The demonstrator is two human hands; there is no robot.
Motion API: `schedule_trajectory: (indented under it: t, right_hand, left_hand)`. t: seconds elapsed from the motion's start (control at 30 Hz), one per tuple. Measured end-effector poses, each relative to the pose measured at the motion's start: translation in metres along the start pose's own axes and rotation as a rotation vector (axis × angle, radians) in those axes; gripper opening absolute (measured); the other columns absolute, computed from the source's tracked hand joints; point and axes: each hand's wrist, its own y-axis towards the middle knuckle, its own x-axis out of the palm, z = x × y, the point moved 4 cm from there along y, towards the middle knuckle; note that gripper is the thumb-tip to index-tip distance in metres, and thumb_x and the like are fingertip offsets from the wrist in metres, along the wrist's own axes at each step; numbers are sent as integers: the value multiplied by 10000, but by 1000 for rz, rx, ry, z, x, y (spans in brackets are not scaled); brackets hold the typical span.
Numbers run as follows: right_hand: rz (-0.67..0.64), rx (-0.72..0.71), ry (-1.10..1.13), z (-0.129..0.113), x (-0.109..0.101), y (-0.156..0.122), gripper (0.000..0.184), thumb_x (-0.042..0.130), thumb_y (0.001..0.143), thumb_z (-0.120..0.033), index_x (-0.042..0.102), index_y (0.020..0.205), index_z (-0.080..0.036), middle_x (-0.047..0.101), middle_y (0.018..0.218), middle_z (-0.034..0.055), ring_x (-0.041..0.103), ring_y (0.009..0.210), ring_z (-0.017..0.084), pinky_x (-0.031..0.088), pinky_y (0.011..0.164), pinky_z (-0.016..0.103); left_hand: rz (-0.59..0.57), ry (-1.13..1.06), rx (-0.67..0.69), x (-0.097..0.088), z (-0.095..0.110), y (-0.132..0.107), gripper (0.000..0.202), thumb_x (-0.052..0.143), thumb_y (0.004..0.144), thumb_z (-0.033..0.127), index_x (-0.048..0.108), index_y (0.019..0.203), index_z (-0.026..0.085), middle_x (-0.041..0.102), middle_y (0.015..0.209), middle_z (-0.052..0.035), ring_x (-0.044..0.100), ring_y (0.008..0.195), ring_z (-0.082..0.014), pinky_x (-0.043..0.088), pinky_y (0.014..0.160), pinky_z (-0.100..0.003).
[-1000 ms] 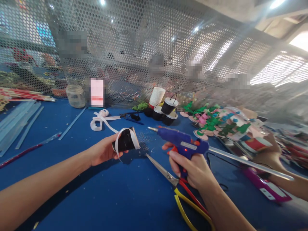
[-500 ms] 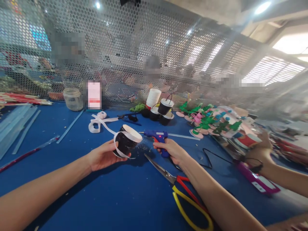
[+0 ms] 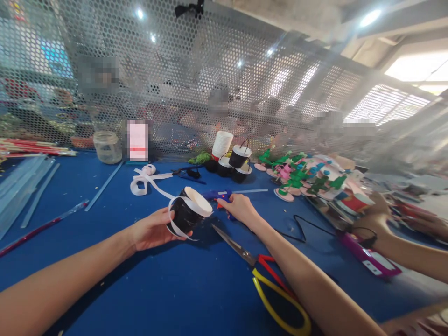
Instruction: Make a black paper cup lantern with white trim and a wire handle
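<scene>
Open blue table (image 3: 150,294) front left, scissors (image 3: 241,251) near right hand (image 3: 238,208), cups (image 3: 233,161) clustered behind, seemingly dense craft pile (image 3: 315,179) on right

you'll find nothing legible here: the label on the white pack (image 3: 137,140) is blurred out, the sticker on the pink case (image 3: 371,262) is too small, and the glue gun (image 3: 212,194) shows no readable lettering.

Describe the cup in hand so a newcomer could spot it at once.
On the blue table, look near the middle, where the left hand holds a black cup tilted on its side. Unlike the black cups standing by the mesh wall, it has a white ribbon looped around it.
</scene>
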Motion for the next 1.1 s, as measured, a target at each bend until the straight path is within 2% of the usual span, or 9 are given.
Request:
schedule_trajectory:
  t: [0.1,0.17,0.2,0.27,0.33,0.5,0.73,1.03,1.1]
  right_hand:
    - [90,-71,-102,-13,-15,-12,342,619,679,-318,458,406,-189,603,578,106,588,792,274,401,636,327]
    - [99,-162,-111,-30,-23,-27,225,576,723,-338,570,559,-185,630,732,95,564,860,246,397,708,333]
    - [81,-243,-91,-41,-26,-37,179,542,752,-345,607,671,-198,635,785,68,562,853,209,399,732,315]
    - [15,-525,87,-65,-29,-60,187,497,789,-312,609,872,-188,630,874,58,562,819,166,415,737,288]
    - [-80,-646,164,-78,-28,-78,184,540,763,-292,607,901,-192,625,908,47,550,829,158,415,748,278]
    - [-214,-528,201,-76,-17,-87,116,532,765,-265,596,740,-172,597,729,7,520,669,122,403,626,233]
    - [-274,-467,289,-69,-14,-82,124,522,759,-261,583,701,-171,562,654,-28,477,607,96,368,567,201]
    - [-284,-409,285,-67,-11,-79,152,513,752,-284,578,675,-169,519,585,-35,417,524,83,341,504,201]
    - [-255,-408,271,-67,-12,-80,144,519,743,-274,578,664,-170,514,577,-38,408,515,81,336,490,195]
  left_hand:
    - [25,8,2,2,-2,0,497,694,614,379,541,1023,142,625,956,-109,602,826,-203,416,775,-325]
    - [46,25,14,4,-2,1,483,694,612,385,554,1006,142,630,919,-102,600,803,-197,418,750,-317]
    - [58,36,21,6,-2,1,474,693,613,386,561,998,143,631,900,-96,598,784,-191,418,735,-312]
    - [83,58,34,10,-2,2,463,689,616,384,566,998,152,625,877,-79,588,745,-173,415,703,-300]
    - [103,87,39,14,-1,2,463,683,625,373,559,1016,159,611,906,-76,568,744,-162,409,701,-301]
    - [178,225,46,21,1,1,496,713,578,366,524,977,141,552,966,-86,514,844,-193,398,746,-342]
    - [268,555,122,19,7,1,433,694,577,330,474,914,169,503,816,-13,459,739,-142,379,625,-249]
    - [299,781,115,25,7,3,424,659,612,324,419,934,188,503,806,5,464,730,-147,385,654,-284]
    - [341,852,187,27,10,1,478,666,608,309,411,997,197,513,887,-27,483,809,-177,390,717,-320]
